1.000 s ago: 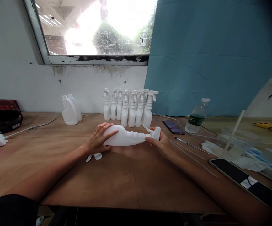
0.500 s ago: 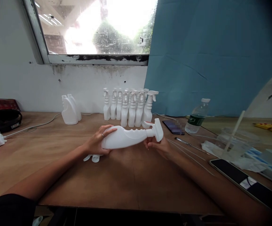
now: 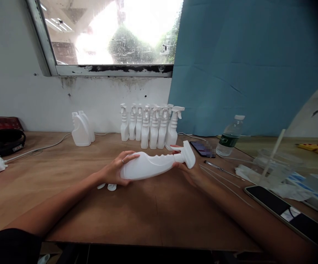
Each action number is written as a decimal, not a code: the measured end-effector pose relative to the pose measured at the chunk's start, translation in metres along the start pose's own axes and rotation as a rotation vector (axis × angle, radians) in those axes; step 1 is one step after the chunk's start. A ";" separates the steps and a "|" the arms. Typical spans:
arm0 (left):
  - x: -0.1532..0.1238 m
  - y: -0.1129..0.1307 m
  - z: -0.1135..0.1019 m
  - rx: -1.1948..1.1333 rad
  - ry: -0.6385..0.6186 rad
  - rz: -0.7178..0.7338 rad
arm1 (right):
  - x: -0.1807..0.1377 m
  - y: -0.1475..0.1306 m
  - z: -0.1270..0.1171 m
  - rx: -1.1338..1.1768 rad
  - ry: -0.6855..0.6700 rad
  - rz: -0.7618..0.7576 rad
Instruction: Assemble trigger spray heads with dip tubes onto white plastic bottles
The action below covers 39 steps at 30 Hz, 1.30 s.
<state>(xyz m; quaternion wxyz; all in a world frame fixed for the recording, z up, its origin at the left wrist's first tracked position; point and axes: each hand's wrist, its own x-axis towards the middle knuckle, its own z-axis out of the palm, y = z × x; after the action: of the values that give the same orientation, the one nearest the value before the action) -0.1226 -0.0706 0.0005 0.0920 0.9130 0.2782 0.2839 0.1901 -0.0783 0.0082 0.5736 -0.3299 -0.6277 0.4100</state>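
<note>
A white spray bottle [image 3: 152,167] lies nearly level in the air over the table, its trigger head [image 3: 188,154] pointing right. My left hand [image 3: 117,169], with a ring on one finger, is closed round the bottle's base. At the neck, just under the trigger head, the fingers of my right hand [image 3: 190,175] pinch from behind; part of that hand is hidden by the head. Small white plastic pieces [image 3: 112,187] rest on the table below my left hand. Behind, several white spray bottles [image 3: 153,134] with trigger heads stand upright in a tight group.
Two white bottles without heads [image 3: 81,134] stand at the back left. To the right are a water bottle [image 3: 230,137], a phone [image 3: 203,148], a metal tool [image 3: 222,169], thin white tubes [image 3: 225,187], a clear cup with a straw [image 3: 274,165] and a larger phone [image 3: 282,209].
The spray bottle has shifted slightly right and down in my left hand. My right hand's fingers have closed in around the neck by the trigger head.
</note>
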 end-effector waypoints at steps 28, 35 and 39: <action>0.046 -0.038 -0.042 -0.420 0.522 -0.403 | 0.041 0.002 -0.070 -0.693 -0.276 -0.143; 0.060 -0.087 -0.014 -0.094 0.530 -0.664 | 0.033 0.048 -0.071 -1.137 -0.591 -0.221; 0.074 -0.097 0.005 -0.069 0.530 -0.672 | 0.030 0.054 -0.065 -1.190 -0.580 -0.173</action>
<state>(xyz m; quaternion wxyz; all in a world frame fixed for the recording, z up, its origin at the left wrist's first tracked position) -0.1131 0.0516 -0.0009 0.1353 0.6636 0.5645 0.4719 0.2475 -0.0192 -0.0259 0.1324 -0.4150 -0.8999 0.0184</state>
